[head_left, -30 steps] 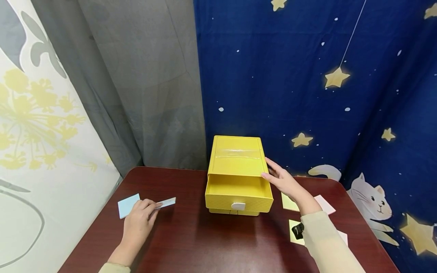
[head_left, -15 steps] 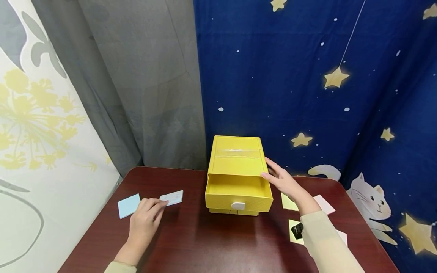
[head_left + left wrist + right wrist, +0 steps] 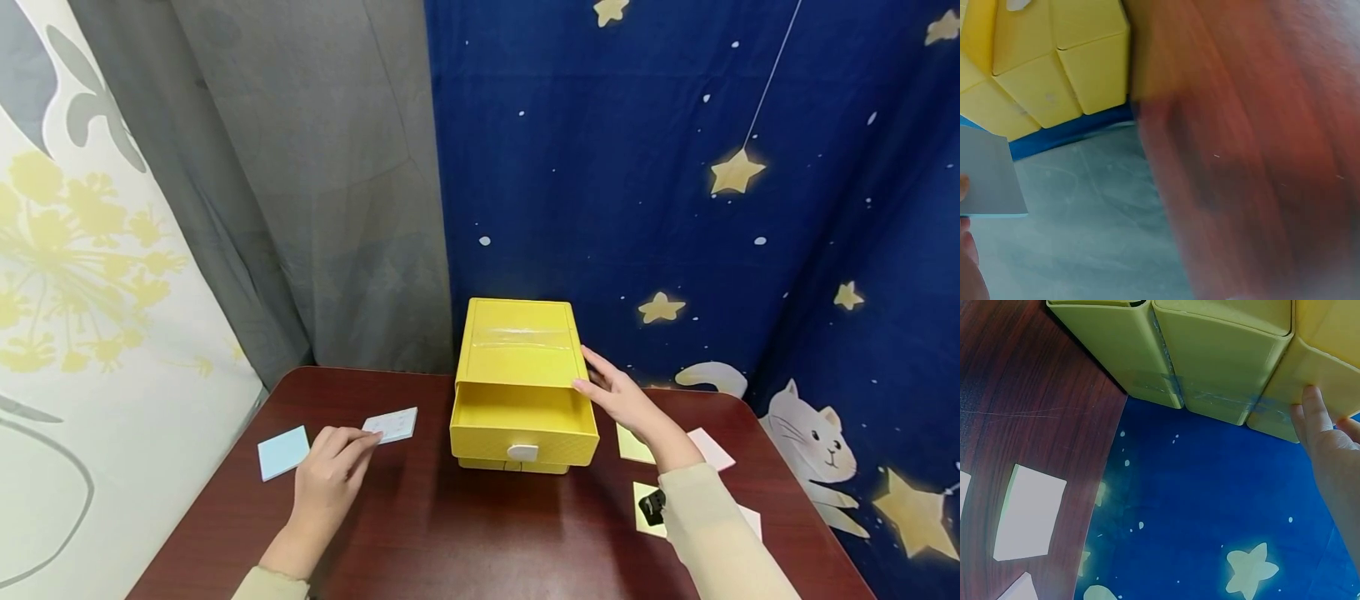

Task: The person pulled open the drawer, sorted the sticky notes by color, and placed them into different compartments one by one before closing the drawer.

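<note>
My left hand (image 3: 330, 475) pinches a light blue pad of sticky notes (image 3: 396, 423) by its near edge, above the table to the left of a yellow drawer unit (image 3: 517, 342). The pad (image 3: 988, 172) looks grey in the left wrist view, with a thumb on its face. The unit's top drawer (image 3: 558, 448) is pulled out, and the part of its inside that shows is bare. With fingers extended, my right hand (image 3: 622, 400) rests against the unit's right side, the thumb near its upper front corner. Another light blue pad (image 3: 282, 454) lies left of my left hand.
Right of the unit, yellow pads (image 3: 633, 448) and pink pads (image 3: 711, 450) lie on the dark red table (image 3: 480, 542), some partly hidden by the right arm. A black device (image 3: 652, 507) sits at the right wrist. Curtains hang behind the table.
My left hand has moved right and slightly away from me, carrying the blue pad toward the drawer unit. The pad has turned from nearly edge-on to show its face. My right hand stays put.
</note>
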`<state>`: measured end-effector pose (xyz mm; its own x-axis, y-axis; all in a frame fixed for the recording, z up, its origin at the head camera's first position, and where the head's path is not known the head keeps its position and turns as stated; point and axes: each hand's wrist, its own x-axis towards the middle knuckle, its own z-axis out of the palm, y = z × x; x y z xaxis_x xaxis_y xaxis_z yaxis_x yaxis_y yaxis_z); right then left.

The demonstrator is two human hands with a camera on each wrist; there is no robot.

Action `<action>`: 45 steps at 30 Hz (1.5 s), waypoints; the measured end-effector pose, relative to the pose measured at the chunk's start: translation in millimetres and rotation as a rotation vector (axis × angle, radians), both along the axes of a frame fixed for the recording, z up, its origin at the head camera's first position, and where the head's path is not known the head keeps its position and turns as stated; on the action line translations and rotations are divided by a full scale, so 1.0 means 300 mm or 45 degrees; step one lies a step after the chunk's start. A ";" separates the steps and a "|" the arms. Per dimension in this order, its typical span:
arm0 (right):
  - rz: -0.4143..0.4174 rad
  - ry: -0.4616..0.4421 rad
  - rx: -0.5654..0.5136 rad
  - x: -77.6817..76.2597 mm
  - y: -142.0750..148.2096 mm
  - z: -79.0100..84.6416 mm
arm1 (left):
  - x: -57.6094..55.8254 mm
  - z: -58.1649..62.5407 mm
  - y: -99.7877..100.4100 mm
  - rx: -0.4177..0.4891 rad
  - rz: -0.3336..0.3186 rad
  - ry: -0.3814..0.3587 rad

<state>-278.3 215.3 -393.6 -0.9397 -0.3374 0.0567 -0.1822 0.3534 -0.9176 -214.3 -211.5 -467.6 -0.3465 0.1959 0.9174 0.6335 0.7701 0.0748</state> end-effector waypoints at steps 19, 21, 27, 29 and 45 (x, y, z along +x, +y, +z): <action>0.002 -0.004 -0.009 -0.001 0.001 -0.001 | 0.006 0.110 0.084 0.068 -0.117 0.158; -0.001 -0.004 -0.007 0.000 0.001 0.000 | 0.006 0.120 0.094 0.076 -0.132 0.173; -0.008 0.002 0.008 0.001 0.003 -0.004 | 0.004 0.144 0.118 0.114 -0.158 0.203; 0.000 0.004 0.000 0.000 0.003 -0.005 | 0.005 0.150 0.124 0.125 -0.163 0.208; 0.005 0.004 -0.013 -0.001 0.003 -0.004 | 0.026 0.189 0.173 0.104 -0.182 0.228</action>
